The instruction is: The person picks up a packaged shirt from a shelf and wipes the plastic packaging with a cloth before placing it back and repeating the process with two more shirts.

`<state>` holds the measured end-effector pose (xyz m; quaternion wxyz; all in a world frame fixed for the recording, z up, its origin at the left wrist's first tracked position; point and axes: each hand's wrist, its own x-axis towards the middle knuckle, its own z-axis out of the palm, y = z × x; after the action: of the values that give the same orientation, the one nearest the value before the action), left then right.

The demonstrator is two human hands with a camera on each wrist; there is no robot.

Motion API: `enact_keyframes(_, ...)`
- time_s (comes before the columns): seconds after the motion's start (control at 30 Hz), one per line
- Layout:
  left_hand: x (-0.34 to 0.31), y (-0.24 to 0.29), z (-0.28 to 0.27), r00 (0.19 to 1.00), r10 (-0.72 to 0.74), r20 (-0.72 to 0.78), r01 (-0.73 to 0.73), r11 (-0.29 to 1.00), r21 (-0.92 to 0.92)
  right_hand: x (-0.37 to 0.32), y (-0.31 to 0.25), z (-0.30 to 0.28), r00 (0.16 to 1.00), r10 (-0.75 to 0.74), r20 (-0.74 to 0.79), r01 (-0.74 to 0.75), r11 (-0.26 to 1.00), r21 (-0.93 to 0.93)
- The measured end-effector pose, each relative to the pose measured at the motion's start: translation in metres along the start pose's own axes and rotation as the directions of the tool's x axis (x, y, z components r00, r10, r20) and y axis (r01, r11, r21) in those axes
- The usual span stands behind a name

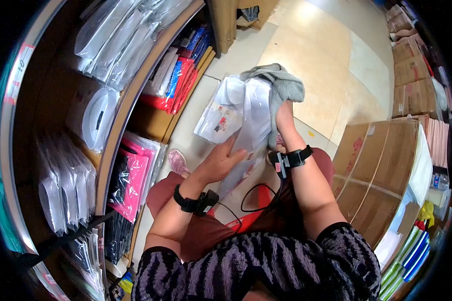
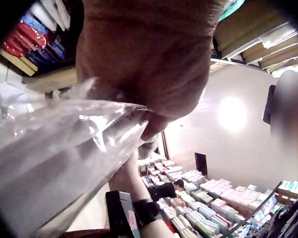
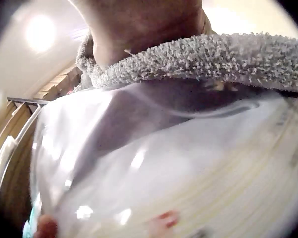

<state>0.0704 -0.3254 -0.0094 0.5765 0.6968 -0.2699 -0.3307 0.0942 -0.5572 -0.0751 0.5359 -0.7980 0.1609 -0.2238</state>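
A white folded shirt in a clear plastic bag [image 1: 256, 108] is held up in front of the person's knees. My left hand [image 1: 218, 163] grips its near left side; in the left wrist view the shiny plastic [image 2: 59, 163] runs up to the fingers. The right hand [image 1: 285, 119] holds a grey towelling cloth [image 1: 288, 86] over the bag's far right edge, most of its fingers hidden by the cloth. Close up in the right wrist view, the fluffy cloth [image 3: 188, 62] lies along the top of the glossy bag [image 3: 154, 153].
Shelves on the left hold bagged white shirts [image 1: 65, 185], a pink bagged garment [image 1: 135, 175] and red packs [image 1: 178, 85]. At the right stands a large taped cardboard box [image 1: 374, 165], with more cartons [image 1: 412, 75] behind. Pale boards [image 1: 311, 55] lie on the tiled floor ahead.
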Motion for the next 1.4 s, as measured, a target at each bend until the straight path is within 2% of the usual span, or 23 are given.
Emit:
enact_keyframes(0.03,-0.005,0.008,0.0,1.0,-0.001,0.007,0.002,0.998,-0.071,0.001,-0.004,-0.006,0.974,0.217,0.061,-0.225,0.953,0.201)
enact_keyframes(0.07,-0.007,0.012,-0.001,1.0,-0.003,0.015,0.005,0.99,-0.142,0.001,-0.008,-0.01,0.9,0.404,0.163,-0.436,0.818,0.375)
enact_keyframes(0.1,-0.007,0.009,-0.005,1.0,0.001,0.021,0.002,0.987,-0.158,-0.002,-0.011,-0.01,0.915,0.342,0.216,-0.403,0.731,0.55)
enact_keyframes(0.17,-0.011,-0.001,-0.014,1.0,0.003,0.03,0.002,0.981,-0.194,-0.005,-0.019,-0.012,0.857,0.419,0.301,-0.499,0.521,0.693)
enact_keyframes(0.2,-0.013,-0.003,-0.02,0.998,-0.05,0.031,0.057,0.953,-0.298,-0.007,-0.024,-0.012,0.822,0.447,0.353,-0.536,0.398,0.744)
enact_keyframes(0.23,-0.014,-0.005,-0.028,0.994,-0.103,0.036,0.108,0.911,-0.397,-0.011,-0.021,-0.014,0.831,0.417,0.37,-0.522,0.349,0.778)
enact_keyframes(0.27,-0.013,-0.006,-0.035,0.987,-0.154,0.041,0.154,0.857,-0.491,-0.011,-0.012,-0.017,0.854,0.374,0.362,-0.497,0.378,0.781)
enact_keyframes(0.33,-0.008,-0.002,-0.047,0.978,-0.201,-0.055,0.158,0.89,-0.428,-0.011,-0.003,-0.021,0.892,0.285,0.35,-0.445,0.432,0.784)
enact_keyframes(0.4,-0.005,-0.003,-0.054,0.969,-0.202,-0.141,0.145,0.931,-0.336,-0.01,-0.005,-0.02,0.875,0.359,0.327,-0.468,0.446,0.763)
enact_keyframes(0.53,0.001,-0.006,-0.044,0.928,0.024,-0.372,-0.128,0.958,-0.257,-0.008,-0.032,-0.009,0.836,0.46,0.3,-0.5,0.412,0.762)
enact_keyframes(0.57,0.001,-0.007,-0.044,0.916,0.031,-0.4,-0.109,0.979,-0.174,-0.01,-0.035,-0.008,0.822,0.486,0.296,-0.507,0.39,0.769)
enact_keyframes(0.63,-0.002,-0.003,-0.049,0.889,0.056,-0.455,-0.066,0.998,-0.006,-0.018,-0.034,-0.006,0.79,0.521,0.323,-0.573,0.44,0.691)
enact_keyframes(0.7,0.002,-0.013,-0.056,0.864,-0.075,-0.497,-0.061,0.966,-0.251,-0.022,-0.032,-0.007,0.788,0.514,0.34,-0.596,0.497,0.63)
enact_keyframes(0.73,0.004,-0.016,-0.06,0.851,-0.146,-0.505,-0.06,0.927,-0.369,-0.023,-0.032,-0.01,0.798,0.467,0.38,-0.581,0.43,0.691)
enact_keyframes(0.77,0.004,-0.018,-0.064,0.862,-0.127,-0.49,-0.13,0.88,-0.457,-0.023,-0.033,-0.015,0.809,0.415,0.415,-0.565,0.355,0.745)
enact_keyframes(0.8,0.004,-0.019,-0.068,0.89,-0.136,-0.436,-0.106,0.867,-0.487,-0.022,-0.039,-0.02,0.822,0.358,0.443,-0.546,0.273,0.792)
enact_keyframes(0.87,0.003,-0.022,-0.073,0.934,-0.148,-0.325,-0.055,0.839,-0.542,-0.021,-0.057,-0.036,0.847,0.218,0.484,-0.53,0.292,0.796)
enact_keyframes(0.9,0.003,-0.015,-0.069,0.95,-0.211,-0.23,0.054,0.836,-0.545,-0.023,-0.064,-0.041,0.851,0.152,0.502,-0.523,0.319,0.79)
enact_keyframes(1.0,0.013,-0.031,-0.046,0.968,-0.217,-0.124,0.157,0.914,-0.373,-0.036,-0.075,-0.05,0.816,-0.007,0.578,-0.516,0.444,0.733)
enact_keyframes(1.03,0.012,-0.029,-0.04,0.951,-0.266,-0.158,0.195,0.912,-0.36,-0.039,-0.077,-0.05,0.793,-0.032,0.609,-0.521,0.483,0.704)
enact_keyframes(1.13,0.013,-0.027,-0.037,0.948,-0.287,-0.141,0.19,0.859,-0.476,-0.047,-0.073,-0.04,0.719,-0.032,0.694,-0.56,0.565,0.606)
enact_keyframes(1.23,0.021,-0.032,-0.031,0.944,-0.296,-0.145,0.165,0.806,-0.568,-0.053,-0.061,-0.029,0.662,-0.004,0.75,-0.624,0.551,0.554)
enact_keyframes(1.4,0.029,-0.038,-0.026,0.936,-0.219,-0.277,-0.028,0.736,-0.676,-0.069,-0.047,-0.01,0.562,0.009,0.827,-0.746,0.437,0.502)
